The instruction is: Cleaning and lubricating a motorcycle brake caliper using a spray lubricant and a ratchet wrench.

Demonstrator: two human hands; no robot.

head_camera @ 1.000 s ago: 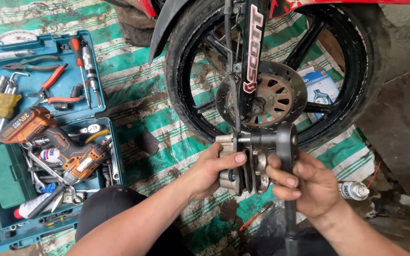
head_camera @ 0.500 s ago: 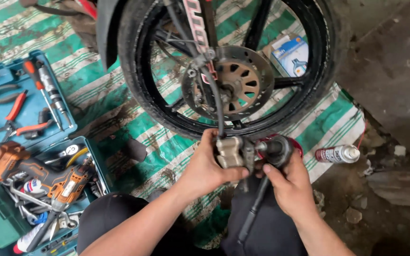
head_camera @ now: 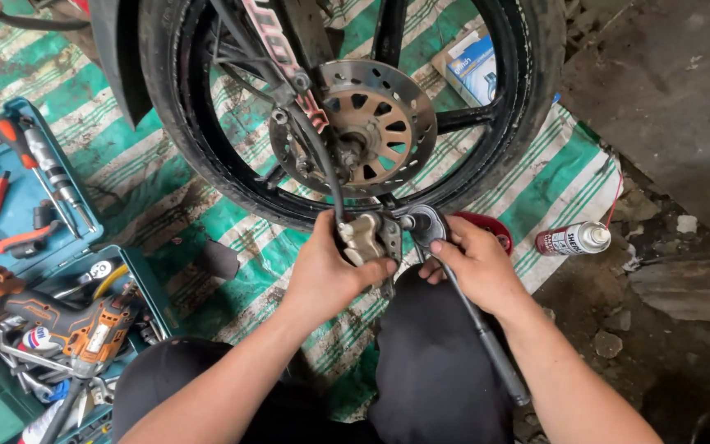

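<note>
My left hand (head_camera: pixel 328 271) grips a pale metal brake caliper (head_camera: pixel 367 238), which hangs on a black hose below a motorcycle front wheel (head_camera: pixel 207 156). My right hand (head_camera: pixel 474 267) holds a long ratchet wrench (head_camera: pixel 478 329) by its head, with the head set against the caliper's right side. The wrench handle runs down over my right thigh. Just above the caliper sits the drilled brake disc (head_camera: pixel 371 123) on the wheel hub.
An open blue toolbox (head_camera: pixel 18 214) with pliers, screwdrivers and an orange power drill (head_camera: pixel 51 316) lies at the left. A red spray can (head_camera: pixel 573 239) lies at the right on dirt. A blue-white box (head_camera: pixel 474 66) sits behind the wheel. A green striped mat (head_camera: pixel 232 222) covers the ground.
The view has swung down and left, so wheel and toolbox sit differently in frame. Both hands stay on the caliper and wrench, now lower against the tyre's bottom edge.
</note>
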